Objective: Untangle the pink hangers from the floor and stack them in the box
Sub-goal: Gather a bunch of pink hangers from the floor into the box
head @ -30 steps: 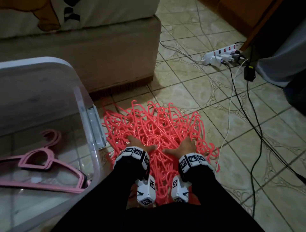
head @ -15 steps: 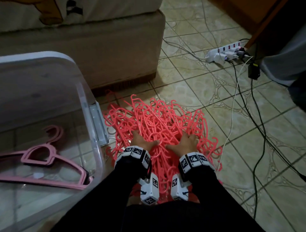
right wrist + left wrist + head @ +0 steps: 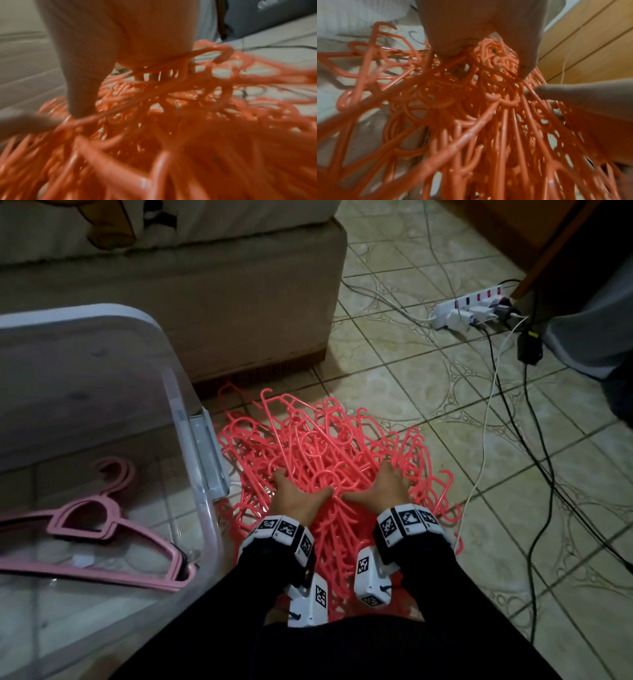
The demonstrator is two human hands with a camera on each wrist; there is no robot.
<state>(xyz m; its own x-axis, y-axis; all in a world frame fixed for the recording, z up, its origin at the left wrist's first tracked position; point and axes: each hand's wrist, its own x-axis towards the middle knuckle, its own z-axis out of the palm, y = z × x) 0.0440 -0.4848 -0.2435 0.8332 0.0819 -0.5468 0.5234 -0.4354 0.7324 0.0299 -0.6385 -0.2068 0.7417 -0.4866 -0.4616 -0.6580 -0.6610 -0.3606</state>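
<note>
A tangled pile of coral-pink hangers (image 3: 318,440) lies on the tiled floor just right of the clear plastic box (image 3: 186,440). A few paler pink hangers (image 3: 102,518) lie flat in the box. My left hand (image 3: 298,494) and right hand (image 3: 383,487) sit side by side on the near part of the pile, thumbs almost touching. Both hands' fingers are curled down into the tangle and grip strands of it. In the left wrist view the left hand's fingers (image 3: 471,27) plunge among the hangers (image 3: 471,121). The blurred right wrist view shows strands (image 3: 171,108) running under the right palm (image 3: 120,33).
A beige sofa base (image 3: 205,302) stands right behind the pile and box. A white power strip (image 3: 469,309) lies at the back right, with black cables (image 3: 534,440) and a white cable (image 3: 486,440) trailing across the tiles close to the pile's right edge. Wooden furniture (image 3: 555,241) fills the far right corner.
Both hands have worked deeper into the pile and drawn closer together, and the hangers have bunched up between and ahead of them. The hangers in the box have not moved.
</note>
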